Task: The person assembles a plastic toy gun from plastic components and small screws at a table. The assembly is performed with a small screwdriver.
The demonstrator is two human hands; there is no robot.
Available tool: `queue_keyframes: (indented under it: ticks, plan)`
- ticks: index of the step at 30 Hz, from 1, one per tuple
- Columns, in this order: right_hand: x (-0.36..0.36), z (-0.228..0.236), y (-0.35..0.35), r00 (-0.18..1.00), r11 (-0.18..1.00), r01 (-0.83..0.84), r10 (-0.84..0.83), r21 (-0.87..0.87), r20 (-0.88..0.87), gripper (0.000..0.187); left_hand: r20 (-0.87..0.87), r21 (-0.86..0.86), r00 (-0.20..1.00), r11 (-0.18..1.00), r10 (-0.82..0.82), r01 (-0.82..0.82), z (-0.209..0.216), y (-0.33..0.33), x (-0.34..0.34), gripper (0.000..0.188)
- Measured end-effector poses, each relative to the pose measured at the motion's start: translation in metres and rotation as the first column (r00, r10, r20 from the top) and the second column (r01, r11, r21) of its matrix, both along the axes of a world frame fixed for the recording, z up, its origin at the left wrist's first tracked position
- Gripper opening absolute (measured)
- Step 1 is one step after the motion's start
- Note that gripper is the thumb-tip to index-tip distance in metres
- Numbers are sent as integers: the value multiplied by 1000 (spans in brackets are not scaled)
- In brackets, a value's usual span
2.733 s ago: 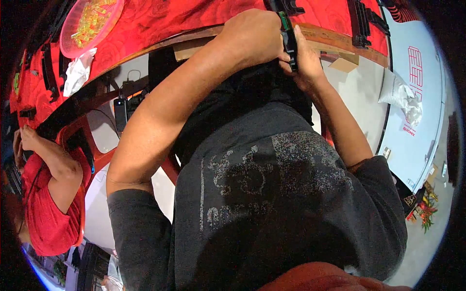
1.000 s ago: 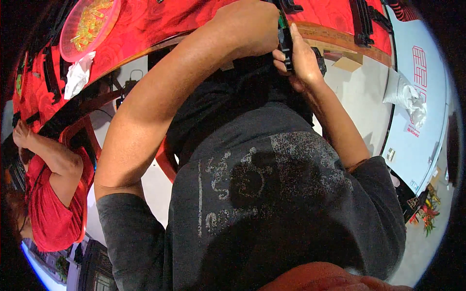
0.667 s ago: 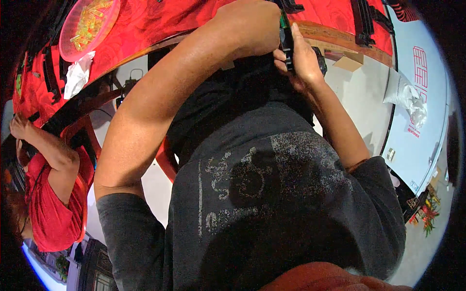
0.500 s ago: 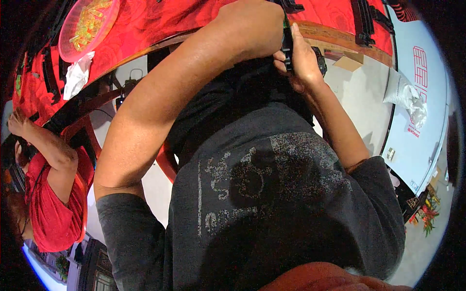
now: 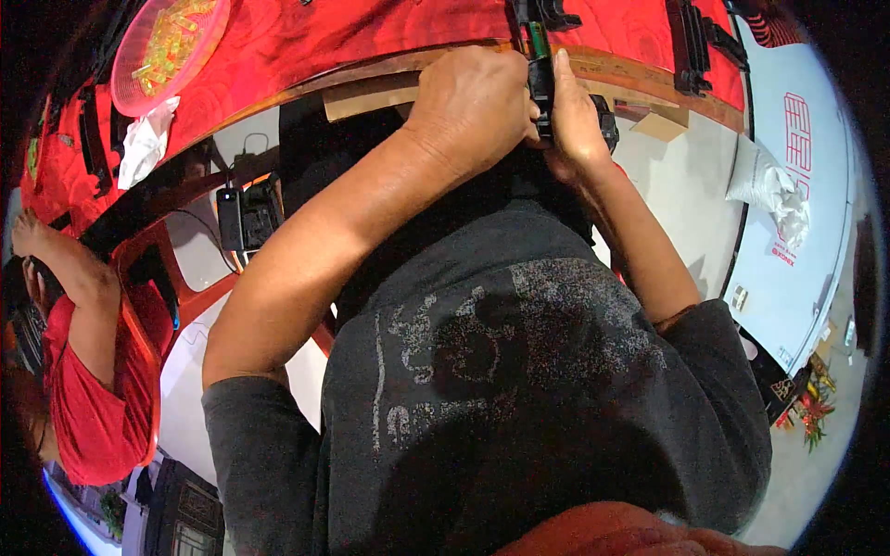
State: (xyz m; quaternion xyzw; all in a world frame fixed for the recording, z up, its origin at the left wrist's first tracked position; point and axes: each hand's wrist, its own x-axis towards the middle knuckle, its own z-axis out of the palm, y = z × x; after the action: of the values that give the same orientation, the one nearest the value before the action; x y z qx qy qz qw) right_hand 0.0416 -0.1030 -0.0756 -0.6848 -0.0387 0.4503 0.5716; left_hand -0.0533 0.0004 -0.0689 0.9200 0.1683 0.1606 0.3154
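Note:
At the table's near edge, both my hands are on a long, narrow black plastic part [image 5: 541, 97] with a green strip near its far end. My left hand [image 5: 475, 104] is bent round its left side, fingertips pressed on it. Along the other side lies my right hand [image 5: 577, 119], with a finger stretched up beside the part and the others curled under it. My palms and fingers hide much of the part. Just beyond it, another black part [image 5: 556, 17] rests on the red cloth.
A pink basket [image 5: 219, 39] of small yellow tubes and a crumpled white bag [image 5: 148, 144] are on the red-covered table [image 5: 371, 28], far left. Long black parts [image 5: 688, 51] lie at right. An open cardboard box [image 5: 663, 122] sits below. At left is a co-worker in red [image 5: 93, 398].
My left hand and forearm have come down toward me, baring the green strip at the part's far end. The right hand has shifted little. The co-worker's arm has moved slightly left.

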Motion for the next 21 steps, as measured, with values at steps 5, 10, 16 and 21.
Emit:
queue_keyframes:
  ticks: [5, 10, 16, 21]
  plan:
    - [3, -2, -4, 999, 999, -40, 39, 26, 9, 59, 84, -1, 995, 999, 46, -46, -7, -8, 0, 21]
    - [-1, 1, -2, 998, 998, 67, -67, -14, -4, 50, 68, -57, 994, 995, 83, -80, -10, -13, -3, 22]
    - [-6, 1, 2, 997, 997, 72, -72, -5, -21, 54, 105, -81, 987, 990, 120, -112, -19, -19, -4, 21]
    - [-5, 2, 2, 998, 997, 58, -59, -46, -21, 54, 146, -198, 978, 973, 146, -116, -21, -17, -10, 23]
